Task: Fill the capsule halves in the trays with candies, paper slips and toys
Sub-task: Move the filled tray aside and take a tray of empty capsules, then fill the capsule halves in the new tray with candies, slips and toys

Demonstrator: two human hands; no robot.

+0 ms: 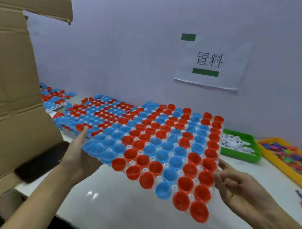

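- Clear plastic tray (pixel 160 177) packed with red and blue open capsule halves (pixel 162 147), held tilted above the white glossy table (pixel 122 210), between both hands.
- Left hand (pixel 79 156) under the tray's left edge, thumb lying up along the rim, fingers hidden beneath; grips it.
- Right hand (pixel 236 184) at the tray's right edge, fingertips pinching the rim.
- Second tray of red and blue halves (pixel 96 112) lies flat on the table behind.
- Green bin of white paper slips (pixel 241 145) to the right; yellow bin of coloured toys (pixel 286 156) beside it.
- Brown cardboard box (pixel 14 87) at left; white paper sign (pixel 211 63) on the wall.
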